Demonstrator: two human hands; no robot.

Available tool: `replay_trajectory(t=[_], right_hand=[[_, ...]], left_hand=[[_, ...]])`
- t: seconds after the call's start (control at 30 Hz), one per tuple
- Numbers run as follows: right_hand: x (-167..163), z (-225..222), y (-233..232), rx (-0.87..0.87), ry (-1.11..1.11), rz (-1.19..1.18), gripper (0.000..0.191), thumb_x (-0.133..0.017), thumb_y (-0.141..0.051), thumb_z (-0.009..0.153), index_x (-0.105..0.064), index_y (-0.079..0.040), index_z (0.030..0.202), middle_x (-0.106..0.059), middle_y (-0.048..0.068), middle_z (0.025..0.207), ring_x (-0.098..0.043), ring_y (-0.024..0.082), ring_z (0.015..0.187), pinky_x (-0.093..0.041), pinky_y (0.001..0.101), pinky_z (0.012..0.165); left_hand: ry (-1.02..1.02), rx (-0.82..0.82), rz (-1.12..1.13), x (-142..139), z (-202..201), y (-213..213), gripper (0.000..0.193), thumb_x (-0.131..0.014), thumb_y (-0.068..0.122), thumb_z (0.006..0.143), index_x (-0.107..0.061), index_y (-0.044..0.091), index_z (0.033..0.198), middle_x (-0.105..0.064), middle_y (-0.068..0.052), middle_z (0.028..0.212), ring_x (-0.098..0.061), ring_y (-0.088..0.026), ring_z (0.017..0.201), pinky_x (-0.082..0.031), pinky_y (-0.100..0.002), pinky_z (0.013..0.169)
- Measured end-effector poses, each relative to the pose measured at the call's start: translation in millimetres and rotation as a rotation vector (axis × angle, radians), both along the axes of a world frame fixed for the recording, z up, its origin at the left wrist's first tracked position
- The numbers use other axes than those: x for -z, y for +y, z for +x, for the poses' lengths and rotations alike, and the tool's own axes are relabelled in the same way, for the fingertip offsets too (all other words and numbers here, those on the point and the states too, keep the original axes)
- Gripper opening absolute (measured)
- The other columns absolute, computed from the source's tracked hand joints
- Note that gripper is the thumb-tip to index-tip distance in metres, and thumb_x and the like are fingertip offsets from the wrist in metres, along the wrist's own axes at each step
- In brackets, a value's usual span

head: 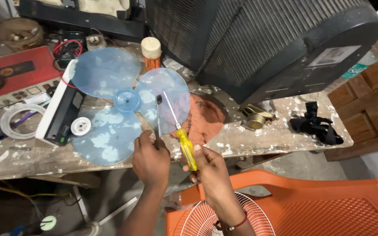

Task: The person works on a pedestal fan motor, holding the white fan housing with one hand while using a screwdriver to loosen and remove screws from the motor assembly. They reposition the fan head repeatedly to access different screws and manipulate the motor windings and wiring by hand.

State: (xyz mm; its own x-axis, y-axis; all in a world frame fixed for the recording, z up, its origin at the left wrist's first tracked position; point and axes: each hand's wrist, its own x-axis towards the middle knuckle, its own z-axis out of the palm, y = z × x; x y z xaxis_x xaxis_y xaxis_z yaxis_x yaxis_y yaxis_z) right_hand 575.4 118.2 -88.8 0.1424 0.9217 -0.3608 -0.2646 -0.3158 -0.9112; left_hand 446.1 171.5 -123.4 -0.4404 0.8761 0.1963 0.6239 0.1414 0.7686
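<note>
Blue fan blade (110,113) lies off its fan, flat on bench (259,137); wire guard (206,218) rests loose on orange chair (329,205); right hand (211,168) clasps yellow screwdriver (185,146); left hand (150,157) pinches thin dark tool (158,116); reassembly apparently remains.

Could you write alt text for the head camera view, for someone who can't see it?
Two hands work over a cluttered, paint-spattered workbench: the right hand holds a yellow-handled screwdriver, the left hand a thin dark tool. A translucent blue three-blade plastic fan lies behind them.
</note>
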Motion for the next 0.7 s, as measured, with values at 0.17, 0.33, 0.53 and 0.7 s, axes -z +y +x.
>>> replay_trajectory(t=[0.17,0.33,0.53,0.7], right_hand=[[7,-14,-1,0.062,0.105,-0.065,0.033,-0.055,-0.031,0.101,-0.068,-0.001,0.103,-0.07,0.006,0.085,-0.06,0.013,0.064,-0.041,0.0265,0.048],[3,-27,-11,0.046,0.192,-0.03,0.035,-0.051,-0.034,0.104,-0.064,-0.002,0.099,-0.064,0.004,0.081,-0.055,0.011,0.061,-0.035,0.0239,0.046],[-12,-57,-30,-0.041,0.258,-0.051,0.026,-0.054,-0.029,0.103,-0.064,-0.004,0.1,-0.06,0.002,0.076,-0.054,0.011,0.056,-0.037,0.0244,0.045],[-35,-92,-59,-0.189,0.109,-0.09,0.037,-0.056,-0.039,0.1,-0.064,-0.004,0.096,-0.059,0.002,0.069,-0.056,0.011,0.053,-0.036,0.0247,0.043]], left_hand=[[-0.035,0.032,0.115,-2,-11,-5,0.027,-0.073,0.015,0.084,-0.07,0.007,0.109,-0.071,-0.014,0.097,-0.069,-0.036,0.083,-0.053,-0.048,0.07],[-0.756,0.207,0.145,-17,-20,-8,0.022,-0.064,0.022,0.098,-0.074,0.004,0.106,-0.077,-0.006,0.084,-0.067,-0.015,0.071,-0.054,-0.031,0.065],[-1.321,0.286,0.095,-55,-52,-40,0.026,-0.057,0.022,0.099,-0.073,0.002,0.105,-0.077,-0.001,0.088,-0.064,-0.006,0.072,-0.05,-0.023,0.063],[-1.132,0.175,0.127,-74,-91,-81,0.02,-0.069,0.017,0.096,-0.075,-0.001,0.101,-0.07,0.0,0.08,-0.057,-0.005,0.07,-0.047,-0.023,0.062]])
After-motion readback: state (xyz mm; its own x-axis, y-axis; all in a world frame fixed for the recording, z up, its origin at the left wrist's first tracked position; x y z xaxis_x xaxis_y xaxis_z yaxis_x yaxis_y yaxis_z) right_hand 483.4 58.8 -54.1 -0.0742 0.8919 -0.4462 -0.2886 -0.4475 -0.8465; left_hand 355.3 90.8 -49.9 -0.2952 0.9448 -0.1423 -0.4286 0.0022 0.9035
